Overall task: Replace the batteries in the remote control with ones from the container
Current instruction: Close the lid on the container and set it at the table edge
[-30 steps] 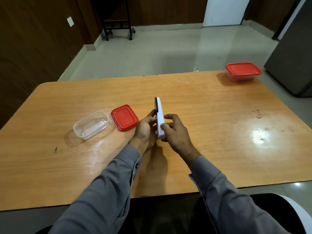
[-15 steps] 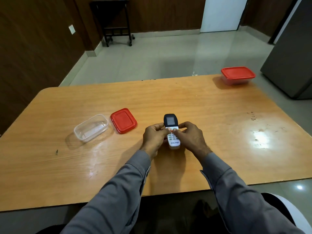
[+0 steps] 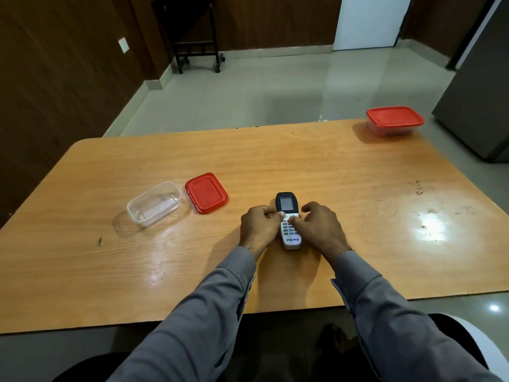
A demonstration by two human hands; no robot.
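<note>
The white remote control (image 3: 289, 227) with a black screen end lies face up at the middle of the wooden table (image 3: 330, 172). My left hand (image 3: 259, 227) grips its left side with the thumb on the keypad. My right hand (image 3: 321, 228) holds the right side, thumb on the buttons, fingers partly lifted. A clear open container (image 3: 154, 203) sits to the left, and I see no batteries in it. Its red lid (image 3: 206, 192) lies beside it.
A second container with a red lid on (image 3: 394, 121) stands at the table's far right corner. A dark cabinet (image 3: 479, 106) is on the floor to the right, and a black rolling stand (image 3: 192, 37) is by the far wall.
The remote went from standing on its edge to lying face up on the table. Both hands came down with it, thumbs now on the keypad.
</note>
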